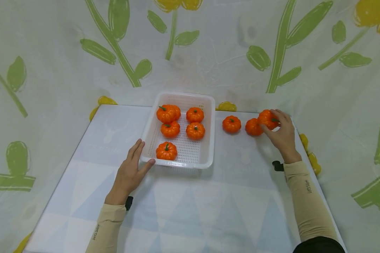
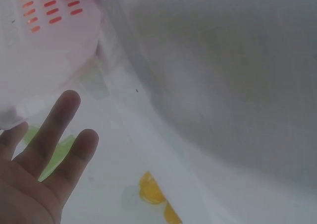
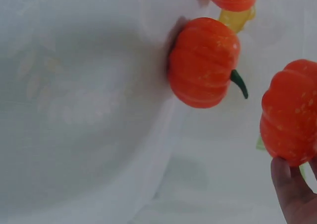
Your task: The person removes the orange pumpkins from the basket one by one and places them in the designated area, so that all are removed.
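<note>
My right hand (image 1: 283,135) pinches a small orange pumpkin (image 1: 267,119) between thumb and fingers at the table's back right. In the right wrist view that held pumpkin (image 3: 292,112) is raised apart from another pumpkin (image 3: 204,63) on the table. Two pumpkins lie to the left of my right hand: a nearer one (image 1: 253,127) partly overlapped by the held one, and a farther one (image 1: 231,124). My left hand (image 1: 130,172), fingers straight, rests against the front left corner of a white plastic basket (image 1: 209,154). Several orange pumpkins (image 1: 166,151) sit inside it, two overlapping at the back left.
The basket stands at the back middle of a table (image 1: 183,211) covered with a pale blue and white triangle-patterned cloth. Behind the table hangs a pale curtain (image 1: 209,63) printed with green leaves and yellow flowers.
</note>
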Demonstrator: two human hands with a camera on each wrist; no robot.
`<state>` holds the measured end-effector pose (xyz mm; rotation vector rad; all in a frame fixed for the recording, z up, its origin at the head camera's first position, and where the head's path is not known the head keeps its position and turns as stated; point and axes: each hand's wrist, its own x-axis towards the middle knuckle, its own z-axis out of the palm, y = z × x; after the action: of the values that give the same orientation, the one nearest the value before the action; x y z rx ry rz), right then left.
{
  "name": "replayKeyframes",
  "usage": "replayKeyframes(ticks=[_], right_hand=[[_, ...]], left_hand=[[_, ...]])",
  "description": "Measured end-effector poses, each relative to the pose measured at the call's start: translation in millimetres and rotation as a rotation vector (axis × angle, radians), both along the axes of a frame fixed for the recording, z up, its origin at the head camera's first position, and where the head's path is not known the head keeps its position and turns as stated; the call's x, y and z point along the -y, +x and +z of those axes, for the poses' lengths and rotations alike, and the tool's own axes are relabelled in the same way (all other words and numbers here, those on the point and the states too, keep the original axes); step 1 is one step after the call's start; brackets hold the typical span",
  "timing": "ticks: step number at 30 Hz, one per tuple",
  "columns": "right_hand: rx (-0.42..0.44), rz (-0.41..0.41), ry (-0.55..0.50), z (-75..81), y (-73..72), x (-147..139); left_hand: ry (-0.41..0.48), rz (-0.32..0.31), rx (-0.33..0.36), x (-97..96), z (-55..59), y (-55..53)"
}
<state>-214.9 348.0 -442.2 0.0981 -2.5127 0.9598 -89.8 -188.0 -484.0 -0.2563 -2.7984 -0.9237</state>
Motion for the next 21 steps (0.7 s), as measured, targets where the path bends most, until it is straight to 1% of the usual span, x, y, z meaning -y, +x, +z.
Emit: replayKeyframes(ticks=[6,12,17,19,21], right_hand=[[0.024,-0.074,-0.016,-11.4,-3.2,-14.6],[0.048,-0.114,-0.041,-18.5,-3.3,-25.4],[0.165,-0.182,-0.018,-24.9,-3.1,-32.2],[0.211,-0.193,-0.009,-28.3,-4.0,-34.8],[0.237,-0.191,-0.005,-31.9,-5.2,-37.2]], left_hand=[[0.006,0.000,-0.002,-0.1,-0.9,0.4],[-0.002,0.010,0.003,-0.6,-2.1,0.9],[-0.002,0.009,0.001,-1.0,-1.0,0.6],[0.000,0.007,0.000,-1.4,-0.6,0.4],[0.001,0.004,-0.001,-1.5,-0.6,0.0]])
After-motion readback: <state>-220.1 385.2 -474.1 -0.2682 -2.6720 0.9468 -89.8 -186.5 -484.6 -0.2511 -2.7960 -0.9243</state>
